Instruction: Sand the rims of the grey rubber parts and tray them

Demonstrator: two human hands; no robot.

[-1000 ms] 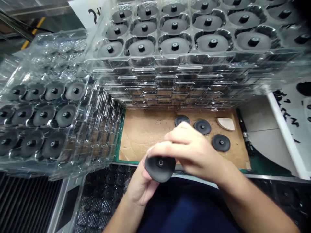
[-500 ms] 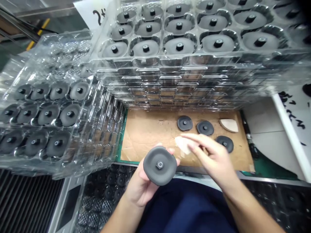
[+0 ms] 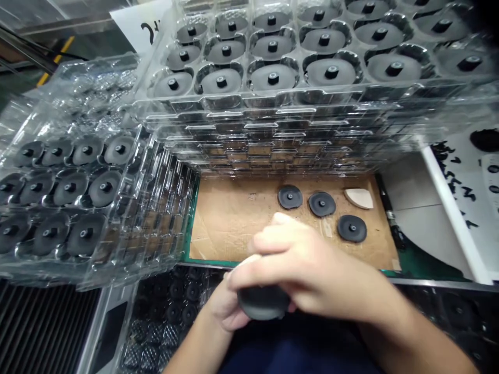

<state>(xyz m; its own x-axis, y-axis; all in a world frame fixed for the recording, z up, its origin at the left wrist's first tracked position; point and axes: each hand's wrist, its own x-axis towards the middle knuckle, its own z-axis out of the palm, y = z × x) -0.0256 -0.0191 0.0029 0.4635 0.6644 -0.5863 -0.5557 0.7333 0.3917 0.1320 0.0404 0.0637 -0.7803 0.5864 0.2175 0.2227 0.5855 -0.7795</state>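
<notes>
Low down in the head view, my left hand point(image 3: 226, 309) is closed around a rounded black disc point(image 3: 262, 304), gripping it from the left and below. My right hand point(image 3: 312, 265) reaches over the disc with its fingers curled, covering its top and centre. A whitish pad point(image 3: 249, 259) shows in part at the right fingertips, pressed against the disc's far side. Beyond the hands lie three similar discs with central studs: a left one point(image 3: 290, 197), a middle one point(image 3: 322, 204) and a right one point(image 3: 352, 228).
A brown cardboard sheet point(image 3: 222, 218) covers the work surface, with a pale wedge-shaped piece point(image 3: 359, 198) at its right. Stacked clear trays point(image 3: 249, 111) of discs rise behind it, and another tray stack point(image 3: 128, 208) stands left. A white panel edge point(image 3: 454, 208) bounds the right.
My right hand has moved left with the whitish pad, from above the cardboard onto the disc. The disc has dropped slightly and tilted in my left hand. The view has shifted a little.
</notes>
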